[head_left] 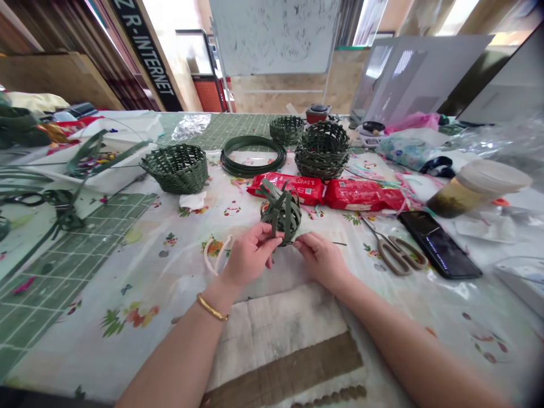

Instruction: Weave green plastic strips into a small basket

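Observation:
A small half-woven basket (281, 214) of dark green strips, its loose ends sticking up, sits on the flowered tablecloth (178, 266) at the middle. My left hand (250, 254) is closed on its near left side, thumb and fingers pinching the weave. My right hand (321, 259) is closed at its near right side, fingertips pinching a thin dark strip that runs out to the right. A gold bangle (211, 308) circles my left wrist.
Finished green baskets (177, 167) (323, 148) (287, 129) and a coil of green strip (253, 154) stand behind. Two red packets (329, 191), scissors (395, 250), a black phone (440, 245) and a lidded jar (476, 187) lie to the right. Loose strips (63, 198) and a green cutting mat (55, 272) are at the left.

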Available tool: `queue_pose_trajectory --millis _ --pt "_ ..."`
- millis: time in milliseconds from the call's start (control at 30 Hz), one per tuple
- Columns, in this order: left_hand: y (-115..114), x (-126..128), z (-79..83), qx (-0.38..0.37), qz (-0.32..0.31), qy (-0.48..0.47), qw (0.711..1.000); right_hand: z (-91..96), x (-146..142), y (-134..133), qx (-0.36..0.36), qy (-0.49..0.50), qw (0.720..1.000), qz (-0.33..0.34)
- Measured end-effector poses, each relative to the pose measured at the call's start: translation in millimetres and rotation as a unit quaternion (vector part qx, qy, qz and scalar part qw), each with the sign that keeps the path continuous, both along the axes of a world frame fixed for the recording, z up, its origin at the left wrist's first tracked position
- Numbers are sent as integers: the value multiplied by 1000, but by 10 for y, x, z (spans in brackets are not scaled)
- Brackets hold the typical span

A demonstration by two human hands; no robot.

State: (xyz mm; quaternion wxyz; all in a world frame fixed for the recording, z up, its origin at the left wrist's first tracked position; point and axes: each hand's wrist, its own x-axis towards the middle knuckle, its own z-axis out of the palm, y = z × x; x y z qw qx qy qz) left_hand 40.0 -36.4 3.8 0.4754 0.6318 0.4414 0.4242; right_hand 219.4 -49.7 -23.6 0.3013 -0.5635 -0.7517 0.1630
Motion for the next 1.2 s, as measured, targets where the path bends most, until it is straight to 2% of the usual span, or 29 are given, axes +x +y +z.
queue_pose_trajectory --millis 133,300,467,533,633,733,767,833,900,967,1000,1067,1133,1200 --pt "-2 31 -16 25 11 63 998 -11 -14 6 33 28 999 11" --pt "12 77 -83 68 52 128 988 58 -39 -21 4 -24 999 22" --pt "24 32 -9 146 76 206 965 109 -32 -64 59 -50 997 25" --pt "19 13 26 153 73 197 965 117 5 -91 108 -21 994 29" --pt "29 -10 37 103 94 130 982 141 89 -151 218 85 970 61" --pt "61 -33 15 38 122 61 990 161 155 -212 282 128 937 162" --pt "71 -40 9 27 126 52 990 156 161 -224 268 116 934 207" --pt "84 -53 1 20 124 44 991 126 143 -229 182 70 945 263" --pt "85 -63 -3 17 112 31 993 80 91 -208 72 54 970 225" --pt "77 -69 -11 15 102 18 994 44 22 -169 -15 135 983 121" --pt "72 -68 -18 15 99 12 995 36 -13 -147 -49 210 974 71" --pt "59 -63 -35 14 92 3 996 38 -73 -107 -112 367 924 13" --pt "47 -56 -46 10 79 -1 997 58 -111 -80 -157 477 865 1" --pt "36 -53 -37 -4 47 -3 999 79 -124 -69 -176 533 828 18"
